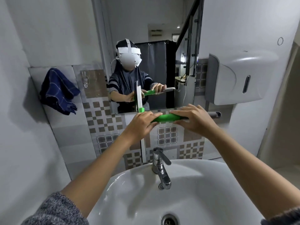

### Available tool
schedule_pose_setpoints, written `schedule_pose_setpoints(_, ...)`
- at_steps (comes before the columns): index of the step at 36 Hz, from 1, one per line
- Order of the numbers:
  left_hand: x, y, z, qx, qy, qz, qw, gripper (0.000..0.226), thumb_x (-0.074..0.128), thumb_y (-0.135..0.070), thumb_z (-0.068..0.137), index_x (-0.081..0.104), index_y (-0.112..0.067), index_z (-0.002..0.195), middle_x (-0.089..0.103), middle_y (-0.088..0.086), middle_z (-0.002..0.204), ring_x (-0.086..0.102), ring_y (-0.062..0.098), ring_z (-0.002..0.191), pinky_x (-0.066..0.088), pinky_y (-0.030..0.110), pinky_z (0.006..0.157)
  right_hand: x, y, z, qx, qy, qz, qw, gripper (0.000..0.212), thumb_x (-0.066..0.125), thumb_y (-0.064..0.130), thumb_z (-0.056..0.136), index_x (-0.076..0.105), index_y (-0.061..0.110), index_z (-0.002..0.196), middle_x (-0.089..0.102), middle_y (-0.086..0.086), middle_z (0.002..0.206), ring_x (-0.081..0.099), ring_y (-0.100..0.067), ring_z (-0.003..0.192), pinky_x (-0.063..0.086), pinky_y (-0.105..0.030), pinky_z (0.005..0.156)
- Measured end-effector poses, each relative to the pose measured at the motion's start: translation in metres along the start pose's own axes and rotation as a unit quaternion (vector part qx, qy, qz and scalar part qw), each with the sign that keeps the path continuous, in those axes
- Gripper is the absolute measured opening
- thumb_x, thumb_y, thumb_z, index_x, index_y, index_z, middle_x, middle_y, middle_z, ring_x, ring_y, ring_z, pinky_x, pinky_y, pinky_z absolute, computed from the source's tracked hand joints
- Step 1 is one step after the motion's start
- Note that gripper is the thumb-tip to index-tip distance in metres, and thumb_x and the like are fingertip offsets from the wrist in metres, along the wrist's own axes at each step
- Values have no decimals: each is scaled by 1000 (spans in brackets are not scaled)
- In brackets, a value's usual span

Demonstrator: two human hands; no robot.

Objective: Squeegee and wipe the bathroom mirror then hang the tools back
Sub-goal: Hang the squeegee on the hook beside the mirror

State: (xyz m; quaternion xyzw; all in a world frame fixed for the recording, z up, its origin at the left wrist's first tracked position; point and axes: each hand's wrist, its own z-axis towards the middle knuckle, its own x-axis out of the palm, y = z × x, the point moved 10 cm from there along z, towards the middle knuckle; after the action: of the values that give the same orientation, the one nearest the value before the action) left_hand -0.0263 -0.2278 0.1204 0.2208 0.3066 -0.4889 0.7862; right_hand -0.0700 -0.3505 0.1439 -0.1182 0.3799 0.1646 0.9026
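A squeegee [167, 118] with a green handle and a grey metal end lies level just below the mirror [146, 38]. Its white blade stands upright against the mirror's lower edge. My left hand [142, 122] grips the handle near the blade. My right hand [193, 119] grips it further right, and the grey end sticks out past that hand. A dark blue checked cloth [56, 91] hangs on the left wall. A clear hook [85, 81] sits on the tiles beside the mirror with nothing on it.
A white basin [211, 184] with a chrome tap [159, 166] is right below my arms. A grey paper dispenser [235, 78] juts from the right wall. Checkered tiles cover the wall under the mirror.
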Motion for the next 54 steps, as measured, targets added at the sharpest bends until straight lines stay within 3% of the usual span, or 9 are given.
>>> schedule_pose_setpoints(10,-58,34,-56,-160,-130,8,978,44,42,-35,92,49,-11,128,62,7,107,53,17,99,40,32,88,5,50,34,38,-185,106,976,45,72,23,77,62,5,117,63,-13,118,55,-30,114,39,-54,102)
schedule_pose_setpoints(16,-82,49,-95,-261,-211,18,942,40,46,-30,93,48,-11,128,61,7,108,51,15,102,39,31,94,24,86,45,146,-248,253,924,50,60,18,89,44,5,134,32,-20,146,26,-31,138,26,-38,112)
schedule_pose_setpoints(21,-90,52,-125,-322,-270,-9,907,37,46,-28,94,48,-11,127,60,5,107,44,3,100,41,36,92,48,120,63,196,-196,378,883,64,57,24,91,25,5,144,18,-14,154,16,-21,142,12,-7,108)
schedule_pose_setpoints(24,-93,56,-140,-351,-280,-22,893,37,41,-33,94,49,-15,126,59,3,105,50,12,97,42,41,90,62,138,75,199,-145,468,849,73,60,23,89,17,8,146,38,2,142,38,-11,130,28,-17,109)
schedule_pose_setpoints(26,-96,60,-149,-365,-287,-24,885,38,38,-36,95,49,-17,126,58,1,104,49,11,96,39,40,93,71,147,81,207,-117,511,826,76,63,19,87,16,13,147,44,17,119,52,1,107,43,-15,96)
schedule_pose_setpoints(30,-103,68,-162,-372,-281,-25,885,40,36,-38,95,46,-20,129,58,0,102,50,13,95,40,39,92,85,158,92,211,-103,555,798,79,66,13,84,19,15,147,46,10,127,58,-10,108,53,-29,89)
schedule_pose_setpoints(42,-93,107,-206,-430,-269,-154,848,43,47,-13,94,34,-32,130,47,-21,112,48,-15,102,42,5,81,148,192,133,147,-8,582,799,82,72,6,77,29,27,143,45,-2,141,52,-17,119,53,-42,91)
schedule_pose_setpoints(46,-82,124,-218,-455,-276,-187,826,46,49,-19,94,34,-32,134,51,-10,125,50,2,115,46,19,92,166,201,143,132,33,605,785,80,70,1,78,30,28,142,46,4,135,54,-12,112,56,-23,78)
schedule_pose_setpoints(54,-66,152,-227,-477,-280,-197,809,49,52,-12,91,36,-35,132,51,-6,130,50,8,117,45,30,99,198,200,154,129,56,605,784,79,69,0,78,31,28,142,47,14,121,55,-12,112,54,-39,89)
